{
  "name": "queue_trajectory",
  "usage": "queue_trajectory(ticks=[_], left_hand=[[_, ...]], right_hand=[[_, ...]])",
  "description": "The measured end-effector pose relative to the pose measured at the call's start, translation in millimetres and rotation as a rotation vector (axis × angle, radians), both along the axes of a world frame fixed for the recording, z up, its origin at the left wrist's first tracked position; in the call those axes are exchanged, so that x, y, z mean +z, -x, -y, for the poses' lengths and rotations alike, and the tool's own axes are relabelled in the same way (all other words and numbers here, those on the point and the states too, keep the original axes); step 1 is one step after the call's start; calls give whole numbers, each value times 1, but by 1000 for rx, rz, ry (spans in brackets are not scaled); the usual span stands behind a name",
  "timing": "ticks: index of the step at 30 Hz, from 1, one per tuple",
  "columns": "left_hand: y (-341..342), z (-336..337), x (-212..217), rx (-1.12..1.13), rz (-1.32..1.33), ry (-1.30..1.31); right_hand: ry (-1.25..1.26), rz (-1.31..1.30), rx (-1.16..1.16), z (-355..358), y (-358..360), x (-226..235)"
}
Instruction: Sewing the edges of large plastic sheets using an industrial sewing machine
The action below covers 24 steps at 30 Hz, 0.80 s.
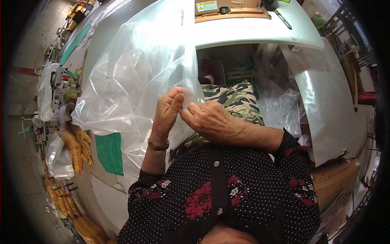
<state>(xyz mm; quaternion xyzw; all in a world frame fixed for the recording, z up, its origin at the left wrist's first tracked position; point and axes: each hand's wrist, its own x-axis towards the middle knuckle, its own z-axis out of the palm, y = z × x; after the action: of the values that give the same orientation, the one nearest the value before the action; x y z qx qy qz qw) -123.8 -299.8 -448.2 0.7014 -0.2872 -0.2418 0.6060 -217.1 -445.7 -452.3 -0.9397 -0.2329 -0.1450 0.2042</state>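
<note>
Black polka-dot sleeves [243, 191] patterned with red flowers fill the foreground, the person's forearms rising from them to meet at chest height over a clear plastic bag [134, 73]. Both hands work the same stretch of the bag's edge, brought close together, apparently so that the thin film can be parted or straightened between the fingertips. At left, the left hand [166, 114], a gold-coloured watch band [158, 145] at its wrist, stands upright with fingers nearly closed, thumb and forefinger pinching the film. Opposite, the right hand [211, 121] lies knuckles-up, its fingertips drawn together on the plastic just beside the left thumb; how firmly it clamps cannot be told, since the fingertips are hidden behind film and knuckles. From that pinch the bag billows up and to the left, draping across a pale worktable [260, 32] and hanging loose. Below the hands, a folded camouflage-print fabric [235, 101] rests under the table's edge, within easy reach, with more crumpled clear plastic [280, 105] to its right. Further left, yellow gloves [77, 148] lie in stacks beside a green sheet [109, 152], and a cardboard box [335, 179] sits at the person's right.
</note>
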Motion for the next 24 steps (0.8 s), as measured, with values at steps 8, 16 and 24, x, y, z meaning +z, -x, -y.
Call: queue_trajectory(ticks=[8,16,24], left_hand=[[2,-9,4,278,138,-117],[2,-14,109,260,1100,-338],[-4,-15,74,-72,1083,-474]], right_hand=[[-751,-43,-60,24,-10,-38],[-906,-507,-143,-50,-149,-65],[-525,-525,210,-115,-196,-79]])
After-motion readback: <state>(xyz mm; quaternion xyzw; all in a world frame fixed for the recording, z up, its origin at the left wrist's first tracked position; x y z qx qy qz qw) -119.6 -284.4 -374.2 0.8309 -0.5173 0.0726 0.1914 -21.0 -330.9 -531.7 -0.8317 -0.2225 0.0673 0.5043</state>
